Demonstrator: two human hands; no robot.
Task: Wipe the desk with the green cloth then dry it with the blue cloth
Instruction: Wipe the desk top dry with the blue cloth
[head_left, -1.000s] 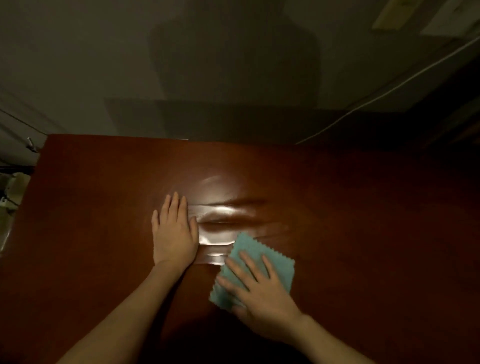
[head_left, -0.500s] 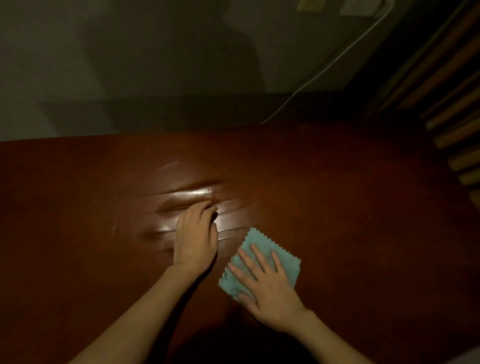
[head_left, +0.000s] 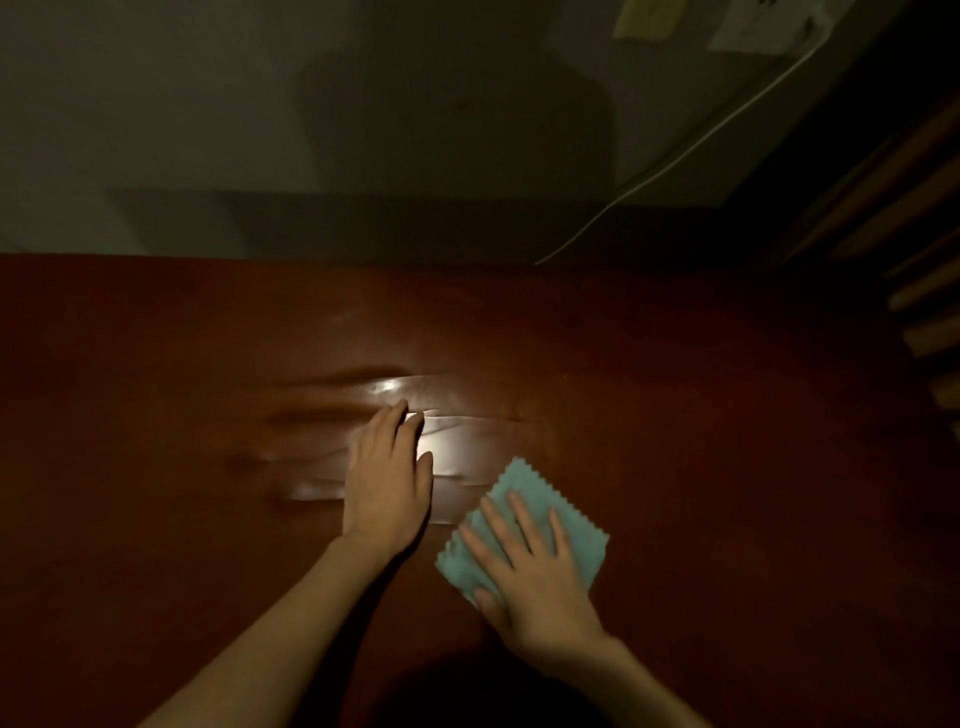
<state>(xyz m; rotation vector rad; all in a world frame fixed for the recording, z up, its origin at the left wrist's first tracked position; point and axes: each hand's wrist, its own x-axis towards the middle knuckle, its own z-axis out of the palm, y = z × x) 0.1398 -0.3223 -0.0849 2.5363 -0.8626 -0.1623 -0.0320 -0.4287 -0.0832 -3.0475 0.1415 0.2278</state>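
Dark red-brown desk (head_left: 701, 415); teal cloth (head_left: 582, 540) flat on it.

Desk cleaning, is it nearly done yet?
Partly, it seems. Shiny wet streaks on the desk suggest wiping has happened. The right hand presses a pale green-blue cloth flat; the left hand rests bare beside it. Only one cloth shows, so I cannot tell whether drying has begun.

cloth (head_left: 540, 512) partly under right hand (head_left: 540, 582), desk (head_left: 727, 467) edges cropped
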